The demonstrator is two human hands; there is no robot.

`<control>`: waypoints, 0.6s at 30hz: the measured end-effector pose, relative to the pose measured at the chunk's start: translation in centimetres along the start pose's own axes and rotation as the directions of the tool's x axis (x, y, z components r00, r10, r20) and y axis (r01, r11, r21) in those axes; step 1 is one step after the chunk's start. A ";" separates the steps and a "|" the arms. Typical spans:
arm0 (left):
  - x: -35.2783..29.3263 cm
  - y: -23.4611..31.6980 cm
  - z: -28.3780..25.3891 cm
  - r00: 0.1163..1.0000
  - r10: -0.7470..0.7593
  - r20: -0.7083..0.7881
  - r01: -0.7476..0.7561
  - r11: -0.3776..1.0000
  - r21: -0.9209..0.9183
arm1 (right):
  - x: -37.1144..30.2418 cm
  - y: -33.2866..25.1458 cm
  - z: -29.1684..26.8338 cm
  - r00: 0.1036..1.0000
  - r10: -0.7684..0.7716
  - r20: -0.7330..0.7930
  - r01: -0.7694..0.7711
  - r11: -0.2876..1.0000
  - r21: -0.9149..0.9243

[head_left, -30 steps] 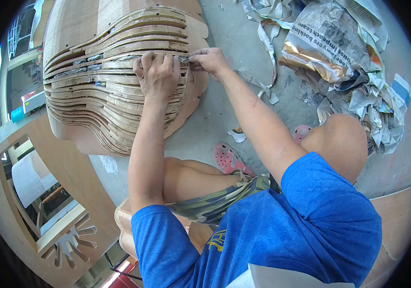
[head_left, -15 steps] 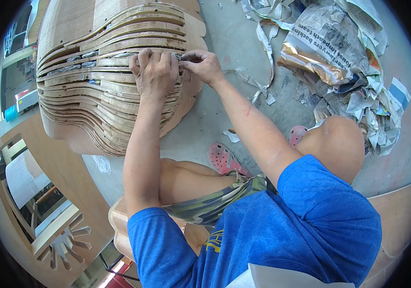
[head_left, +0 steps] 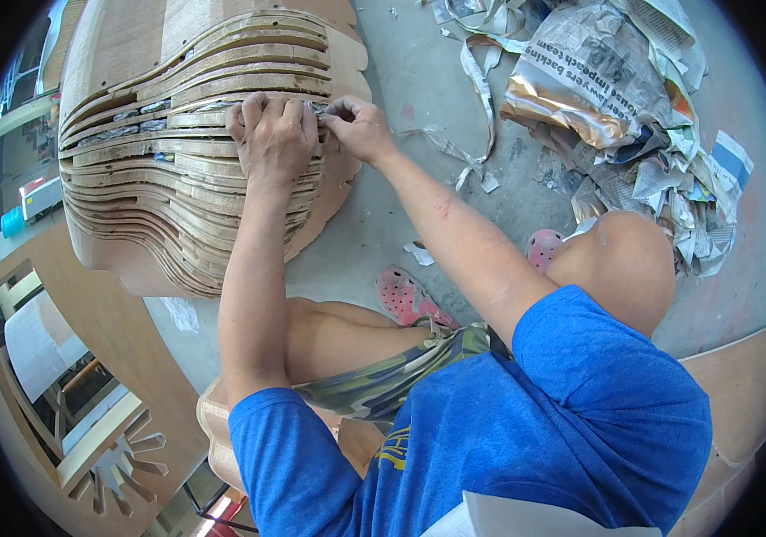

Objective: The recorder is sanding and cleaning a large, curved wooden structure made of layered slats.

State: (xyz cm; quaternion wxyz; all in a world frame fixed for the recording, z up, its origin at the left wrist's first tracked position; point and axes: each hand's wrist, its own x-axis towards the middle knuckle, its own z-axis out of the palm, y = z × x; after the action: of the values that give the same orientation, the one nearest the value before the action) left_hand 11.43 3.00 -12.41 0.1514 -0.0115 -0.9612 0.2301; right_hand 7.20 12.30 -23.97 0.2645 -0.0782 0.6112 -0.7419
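Note:
A curved wooden piece with several layered slats (head_left: 249, 58) lies in front of me, with gaps running between the slats. Crumpled newspaper (head_left: 119, 132) is stuffed into some of the gaps at its left. My left hand (head_left: 274, 139) rests on the middle slats, its fingers bent and pressed down close together; what they hold, if anything, is hidden. Just right of it, at the slat ends, my right hand (head_left: 361, 130) pinches with thumb and forefinger. Something small and dark seems to be at those fingertips, too small to name.
A heap of torn newspaper (head_left: 620, 98) lies on the grey floor at the right, with a loose paper strip (head_left: 486, 98) nearer the wood. Pink clogs (head_left: 410, 295) are on my feet. A wooden panel with a cut-out (head_left: 123, 313) stands at the left.
The whole view has shifted slightly, so the scene sits a little further left. Both hands stay at the same slats, the right still pinching at their ends.

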 end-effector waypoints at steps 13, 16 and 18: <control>0.7 0.6 0.3 0.999 0.018 -0.038 -0.019 1.000 -0.017 | -2.1 -0.1 1.4 0.862 -0.505 -0.049 0.414 0.756 -0.507; 1.4 1.0 0.3 1.000 0.010 -0.029 -0.011 0.999 -0.034 | -1.1 0.2 0.2 0.854 -0.518 -0.042 0.455 0.784 -0.422; 1.7 1.2 0.1 1.000 0.007 -0.025 -0.009 0.999 -0.043 | -0.4 0.4 -2.1 0.884 -0.465 -0.052 0.422 0.840 -0.341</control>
State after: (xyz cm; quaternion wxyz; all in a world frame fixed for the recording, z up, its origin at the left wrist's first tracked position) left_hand 9.70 4.13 -12.57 0.1619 -0.0214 -0.9640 0.2099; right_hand 6.72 14.27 -24.82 0.0279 -0.2100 0.7045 -0.6774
